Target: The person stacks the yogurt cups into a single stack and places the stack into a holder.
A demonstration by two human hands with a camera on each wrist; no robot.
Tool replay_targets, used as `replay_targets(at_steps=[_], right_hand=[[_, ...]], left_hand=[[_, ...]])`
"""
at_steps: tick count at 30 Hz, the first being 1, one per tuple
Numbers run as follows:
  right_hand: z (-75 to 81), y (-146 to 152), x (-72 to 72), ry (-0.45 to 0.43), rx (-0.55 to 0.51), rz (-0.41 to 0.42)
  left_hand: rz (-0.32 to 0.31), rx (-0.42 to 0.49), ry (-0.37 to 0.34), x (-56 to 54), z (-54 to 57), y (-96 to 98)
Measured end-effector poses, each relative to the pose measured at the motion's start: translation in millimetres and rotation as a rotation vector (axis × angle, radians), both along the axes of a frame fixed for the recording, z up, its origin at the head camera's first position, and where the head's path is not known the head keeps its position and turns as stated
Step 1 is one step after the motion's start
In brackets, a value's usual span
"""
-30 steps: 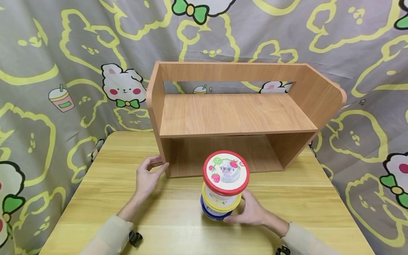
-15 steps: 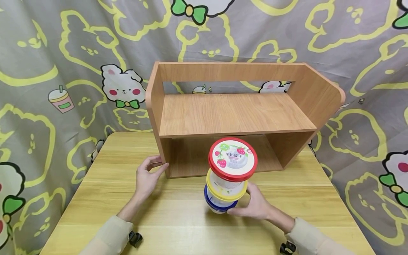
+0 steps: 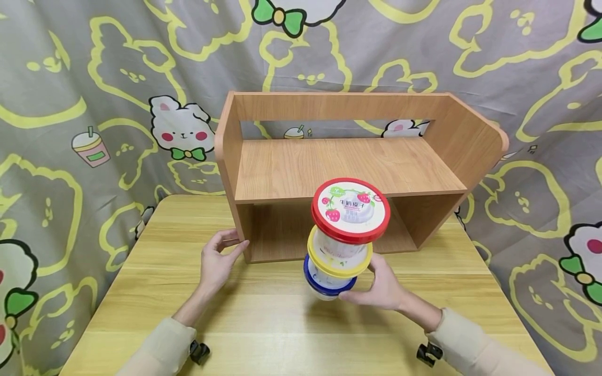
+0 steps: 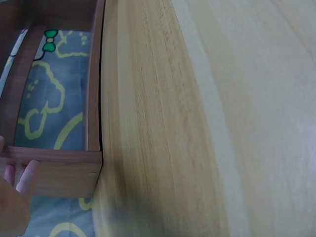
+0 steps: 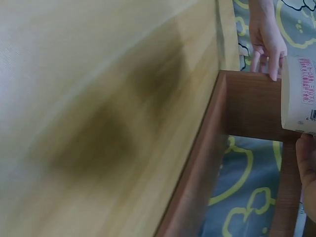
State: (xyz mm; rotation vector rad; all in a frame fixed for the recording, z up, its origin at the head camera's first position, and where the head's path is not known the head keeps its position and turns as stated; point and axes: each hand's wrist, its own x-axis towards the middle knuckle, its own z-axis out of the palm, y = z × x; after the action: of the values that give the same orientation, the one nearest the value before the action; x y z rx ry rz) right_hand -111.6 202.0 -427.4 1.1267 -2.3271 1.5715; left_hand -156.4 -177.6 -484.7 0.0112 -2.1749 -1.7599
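A stack of three lidded dessert tubs is in my right hand (image 3: pixel 383 287), off the table. Its red-lidded tub (image 3: pixel 350 210) is on top, the yellow-lidded tub (image 3: pixel 339 259) in the middle and the blue-lidded tub (image 3: pixel 327 287) lowest. My thumb lies by the blue lid; the other fingers are mostly hidden behind the stack. The stack leans slightly right, before the lower opening of a wooden desktop shelf (image 3: pixel 348 167). My left hand (image 3: pixel 216 263) pinches the front edge of the shelf's left side panel (image 4: pixel 64 175) near its base.
The shelf has an upper board (image 3: pixel 291 162) and a lower compartment (image 3: pixel 277 230) beneath it. It stands towards the back of a light wooden table (image 3: pixel 263 324). A patterned grey curtain (image 3: pixel 127 68) hangs behind and at both sides.
My right hand has raised the tub stack from near the table, shifting it slightly right and towards the shelf. My left hand stays at the side panel.
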Motion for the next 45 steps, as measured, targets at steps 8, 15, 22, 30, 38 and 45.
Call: replay_targets(at_steps=[8, 15, 22, 30, 38, 45], right_hand=[[20.7, 1, -5.5, 0.005, -0.006, -0.083], [36.2, 2, -8.7, 0.026, -0.005, -0.110], [58.8, 3, -12.4, 0.023, -0.013, -0.125], [83.5, 6, -18.7, 0.025, -0.007, -0.134], [104.5, 4, -26.8, 0.004, -0.051, -0.108], [120.3, 2, -34.8, 0.014, -0.062, -0.101]], left_hand=[[-0.001, 0.007, 0.015, -1.0, 0.0, 1.1], [-0.003, 0.003, 0.024, -2.1, 0.4, 1.3], [0.001, -0.003, 0.032, -2.3, -0.2, 1.1], [0.003, -0.012, 0.029, -0.7, -0.6, 2.0], [0.011, -0.003, 0.030, 0.6, 0.8, 3.6], [0.016, -0.003, 0.038, 2.3, 2.2, 3.8]])
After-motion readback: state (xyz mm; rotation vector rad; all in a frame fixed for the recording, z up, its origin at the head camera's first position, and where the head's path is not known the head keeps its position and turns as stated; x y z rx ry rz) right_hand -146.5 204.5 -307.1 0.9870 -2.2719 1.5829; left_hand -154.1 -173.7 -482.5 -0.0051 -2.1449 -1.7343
